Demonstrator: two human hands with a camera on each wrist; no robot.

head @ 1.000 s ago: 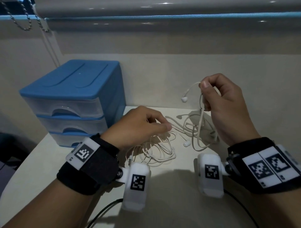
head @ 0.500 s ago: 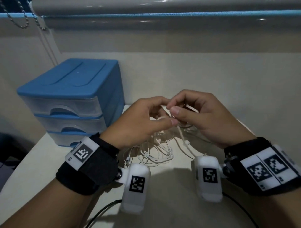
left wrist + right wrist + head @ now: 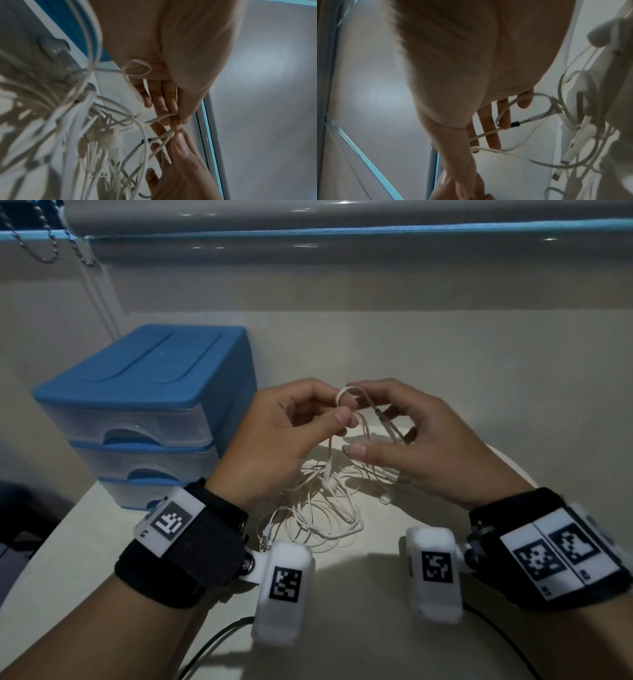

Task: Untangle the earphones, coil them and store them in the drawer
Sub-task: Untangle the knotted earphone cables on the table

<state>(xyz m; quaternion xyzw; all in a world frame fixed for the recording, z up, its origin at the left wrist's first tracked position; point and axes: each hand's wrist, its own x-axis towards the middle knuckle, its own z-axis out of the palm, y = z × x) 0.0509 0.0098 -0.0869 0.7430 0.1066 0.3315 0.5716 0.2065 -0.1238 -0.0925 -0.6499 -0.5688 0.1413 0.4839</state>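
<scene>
The white earphones [image 3: 330,484] lie as a tangle of cable on the table, with one strand lifted up between my hands. My left hand [image 3: 344,412] pinches a small loop of that strand between thumb and forefinger; the left wrist view shows the pinch [image 3: 176,124]. My right hand [image 3: 373,429] is just right of it, fingers loosely spread and thumb apart. The cable and its dark junction [image 3: 515,123] run across and between those fingers [image 3: 494,135]. A blue three-drawer unit [image 3: 147,378] stands at the left with all its drawers closed.
The white table [image 3: 359,594] ends at a wall behind, under a window sill with a blind's bead chain [image 3: 44,251] at the upper left. Black leads [image 3: 212,642] trail from the wrist cameras toward the near table edge.
My right hand came down from its raised position to meet the left above the tangle. The left hand lifted off the pile and now pinches a loop; the right thumb has moved apart.
</scene>
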